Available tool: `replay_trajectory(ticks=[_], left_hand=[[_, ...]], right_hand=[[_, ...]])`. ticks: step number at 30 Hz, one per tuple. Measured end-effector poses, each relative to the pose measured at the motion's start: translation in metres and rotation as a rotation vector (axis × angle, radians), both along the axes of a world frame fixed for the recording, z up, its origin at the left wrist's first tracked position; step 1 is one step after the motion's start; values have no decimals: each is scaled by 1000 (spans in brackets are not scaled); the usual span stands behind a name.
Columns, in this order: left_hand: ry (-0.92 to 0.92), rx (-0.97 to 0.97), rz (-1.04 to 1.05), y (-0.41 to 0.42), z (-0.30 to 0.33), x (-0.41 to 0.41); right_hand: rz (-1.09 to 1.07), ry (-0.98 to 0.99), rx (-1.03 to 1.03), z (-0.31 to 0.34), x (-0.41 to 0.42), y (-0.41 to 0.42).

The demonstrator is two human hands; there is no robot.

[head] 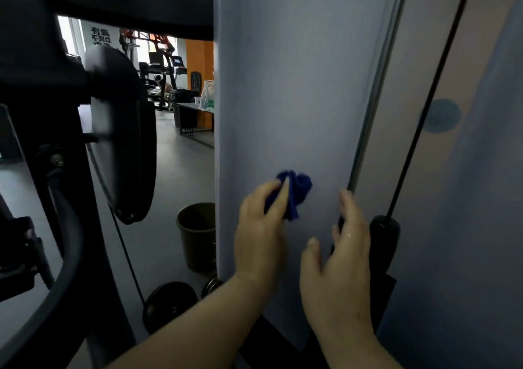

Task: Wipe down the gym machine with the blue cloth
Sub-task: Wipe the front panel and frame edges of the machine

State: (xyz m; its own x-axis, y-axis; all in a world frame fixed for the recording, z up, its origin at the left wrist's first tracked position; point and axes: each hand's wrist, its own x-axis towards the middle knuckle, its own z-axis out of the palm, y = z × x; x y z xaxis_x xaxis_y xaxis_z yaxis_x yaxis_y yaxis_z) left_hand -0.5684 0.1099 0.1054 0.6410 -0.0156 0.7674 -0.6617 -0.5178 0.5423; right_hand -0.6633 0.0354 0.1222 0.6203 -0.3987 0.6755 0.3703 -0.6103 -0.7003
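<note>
A tall pale grey panel of the gym machine (297,85) fills the middle of the view. My left hand (261,227) holds the bunched blue cloth (295,193) and presses it against the panel's lower part. My right hand (342,258) lies with straight fingers against the panel's right edge, its fingertips at the metal guide rail (376,99). A black cable (430,97) runs down beside the rail to a black stopper (385,227) just right of my right hand.
The machine's dark frame and an oval pad (124,131) stand at left. A dark bucket (198,235) and weight plates (169,303) sit on the grey floor beside the panel. Treadmills, a bench and an orange column stand far behind.
</note>
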Motion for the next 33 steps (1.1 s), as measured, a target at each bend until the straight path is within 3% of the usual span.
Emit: replay_trajectory(ticks=[3, 8, 9, 11, 14, 20, 22, 27, 31, 33], left_hand=[[-139, 101, -50, 3, -18, -4], [-172, -109, 14, -11, 35, 2], [-203, -67, 22, -16, 36, -4], [-312, 65, 2, -22, 16, -15], [-322, 192, -42, -19, -23, -22], [-369, 13, -36, -25, 14, -18], [-417, 46, -72, -28, 13, -24], [-197, -62, -167, -30, -62, -41], [-201, -157, -50, -42, -69, -52], [-119, -259, -84, -47, -70, -56]], right_hand=[[53, 65, 132, 6, -7, -1], [117, 246, 424, 16, -6, -12], [146, 287, 466, 14, -5, -14], [175, 314, 511, 12, -6, -17], [186, 353, 521, 6, -14, -20], [242, 438, 635, -15, -19, -27], [251, 436, 671, -21, -21, -25], [241, 411, 715, -33, -27, -23], [286, 420, 748, -44, -29, -25], [296, 424, 750, -51, -29, -26]])
